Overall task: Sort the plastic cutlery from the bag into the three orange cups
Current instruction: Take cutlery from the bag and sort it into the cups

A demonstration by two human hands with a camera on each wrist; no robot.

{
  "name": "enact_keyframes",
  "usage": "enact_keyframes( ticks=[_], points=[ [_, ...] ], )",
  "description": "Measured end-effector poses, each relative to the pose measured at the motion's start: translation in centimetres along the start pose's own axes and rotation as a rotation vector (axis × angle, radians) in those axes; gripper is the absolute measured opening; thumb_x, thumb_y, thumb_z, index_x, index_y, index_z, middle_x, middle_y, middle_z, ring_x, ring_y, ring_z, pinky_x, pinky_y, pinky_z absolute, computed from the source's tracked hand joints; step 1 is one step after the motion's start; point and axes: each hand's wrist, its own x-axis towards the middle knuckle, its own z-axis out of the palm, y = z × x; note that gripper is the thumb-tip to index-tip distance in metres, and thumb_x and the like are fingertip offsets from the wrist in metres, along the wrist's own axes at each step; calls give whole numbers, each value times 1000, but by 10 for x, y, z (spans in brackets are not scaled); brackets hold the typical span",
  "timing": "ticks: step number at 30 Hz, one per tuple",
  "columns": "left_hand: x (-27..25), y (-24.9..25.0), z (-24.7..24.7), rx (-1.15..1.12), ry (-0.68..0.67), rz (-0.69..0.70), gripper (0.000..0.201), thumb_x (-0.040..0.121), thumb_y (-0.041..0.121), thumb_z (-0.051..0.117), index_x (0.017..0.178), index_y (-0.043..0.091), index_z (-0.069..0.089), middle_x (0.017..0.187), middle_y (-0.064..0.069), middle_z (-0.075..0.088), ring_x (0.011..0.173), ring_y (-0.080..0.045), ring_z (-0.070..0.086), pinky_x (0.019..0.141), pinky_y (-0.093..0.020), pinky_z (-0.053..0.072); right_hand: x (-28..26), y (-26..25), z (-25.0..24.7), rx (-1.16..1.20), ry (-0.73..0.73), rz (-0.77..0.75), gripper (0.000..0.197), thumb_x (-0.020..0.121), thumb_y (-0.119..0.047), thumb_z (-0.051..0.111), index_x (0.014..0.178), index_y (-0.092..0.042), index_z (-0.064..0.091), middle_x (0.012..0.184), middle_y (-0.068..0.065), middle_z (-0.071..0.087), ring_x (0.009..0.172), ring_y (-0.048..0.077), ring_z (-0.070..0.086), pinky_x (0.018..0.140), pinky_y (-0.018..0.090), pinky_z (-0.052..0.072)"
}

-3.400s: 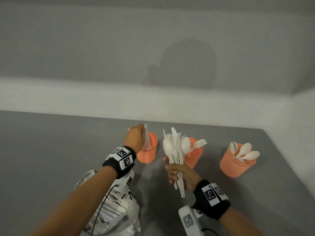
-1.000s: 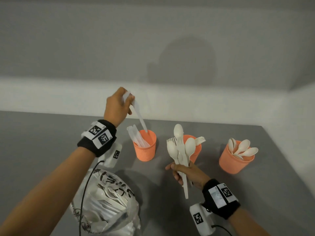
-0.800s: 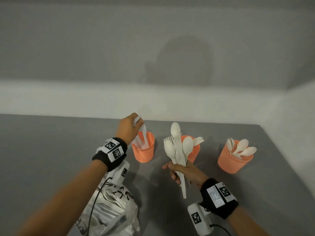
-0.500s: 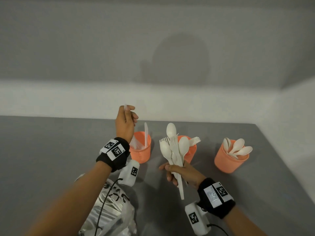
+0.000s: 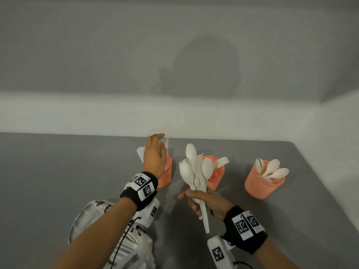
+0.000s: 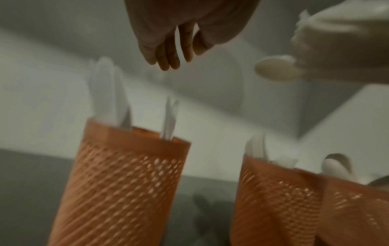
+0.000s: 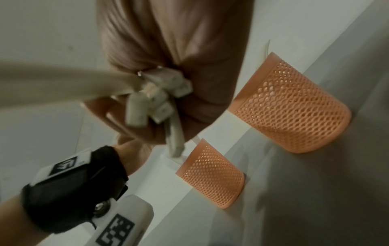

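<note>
The right hand (image 5: 206, 200) has its fingers (image 5: 194, 207) curled round the handles of a bunch of white plastic cutlery (image 5: 196, 171), gripping it upright; the right wrist view shows the square handle ends poking out under the curled fingers. The bunch fans out above the hand into smooth oval spoon bowls and pronged fork heads, all matt white and thin, with one long handle hanging below the palm.

The left hand (image 5: 155, 159) is raised over the left orange cup (image 5: 165, 177). From the left wrist view its fingers (image 6: 166, 55) hang straight and loose, holding nothing, just above the white knives (image 6: 109, 93) that stand in that cup. One knife blade sticks up just beside the fingertips in the head view.

The three cups stand in a row on the far part of the grey table (image 5: 58, 171), each orange with a fine mesh wall and a plain band at the rim. The middle orange cup (image 5: 217, 179), just behind the held bunch, holds forks (image 5: 221, 162). The right orange cup (image 5: 262, 185), well apart to the right, holds spoons (image 5: 274, 170) leaning right over its rim.

A crinkled clear plastic bag (image 5: 93, 216) with dark print lies near, under the left forearm, with more white cutlery inside. Both wrists wear black bands with square coded markers.
</note>
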Motion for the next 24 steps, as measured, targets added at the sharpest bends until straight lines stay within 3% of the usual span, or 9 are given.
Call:
enact_keyframes(
  ticks=[2, 4, 7, 9, 11, 15, 17, 21, 24],
  points=[
    [-10, 19, -6, -131, 29, -19, 36, 95, 25, 36, 120, 6, 53, 118, -5, 56, 106, -10, 53, 87, -9, 36, 1, 2, 1, 56, -9, 6, 26, 82, -31, 54, 91, -12, 69, 49, -6, 49, 42, 6, 46, 46, 17, 41],
    [-23, 34, -9, -359, -133, -187, 35, 96, 35, 41, 122, 13, 50, 114, -4, 61, 106, -11, 58, 90, -9, 41, 2, 2, 3, 101, -26, 20, 24, 82, -32, 55, 87, -15, 70, 48, -7, 47, 41, 6, 44, 45, 17, 39],
    [-42, 40, -8, -675, -402, -496, 63, 76, 56, 58, 124, 17, 47, 122, -12, 59, 109, -21, 59, 97, -35, 47, 1, 0, 10, 152, -56, 67, 22, 79, -33, 56, 80, -16, 70, 46, -7, 44, 39, 6, 42, 44, 17, 36],
    [-48, 42, -8, -874, -470, -582, 72, 73, 54, 63, 125, 8, 45, 114, -17, 62, 100, -24, 62, 87, -38, 51, -1, -3, 18, 165, -107, 118, 22, 78, -33, 55, 75, -17, 71, 43, -8, 42, 38, 5, 41, 44, 17, 37],
    [-50, 49, -10, -945, -433, -627, 53, 80, 46, 62, 118, 11, 50, 95, -10, 66, 87, -21, 65, 81, -36, 51, -4, -3, 24, 162, -156, 158, 23, 77, -33, 54, 75, -17, 70, 43, -8, 44, 38, 5, 42, 45, 17, 38],
    [-46, 52, -9, -700, -240, -620, 24, 93, 24, 46, 113, 14, 54, 89, -8, 63, 83, -23, 61, 84, -41, 50, -4, 5, 28, 245, -121, 75, 31, 78, -25, 54, 103, -10, 62, 56, -2, 61, 49, 10, 57, 54, 21, 48],
    [-45, 53, -10, -506, -177, -579, 18, 94, 21, 41, 106, 10, 49, 84, -5, 56, 81, -21, 56, 75, -33, 47, -2, 9, 29, 314, -52, 42, 28, 76, -20, 56, 101, -7, 59, 68, 6, 69, 59, 16, 64, 61, 26, 54],
    [-50, 59, -14, -321, -311, -608, 59, 96, 48, 30, 137, 6, 28, 109, 2, 41, 105, -16, 43, 89, -28, 34, -5, 12, 34, 252, 32, -34, 12, 93, -13, 48, 98, -12, 59, 88, 13, 70, 67, 19, 64, 70, 32, 54],
    [-58, 54, -12, -300, -475, -643, 83, 88, 65, 27, 146, 7, 10, 128, 4, 33, 119, -14, 37, 100, -27, 29, -7, 10, 34, 184, 114, -76, 17, 98, -12, 42, 97, -16, 59, 77, 5, 67, 62, 14, 61, 65, 30, 54]
  ],
)
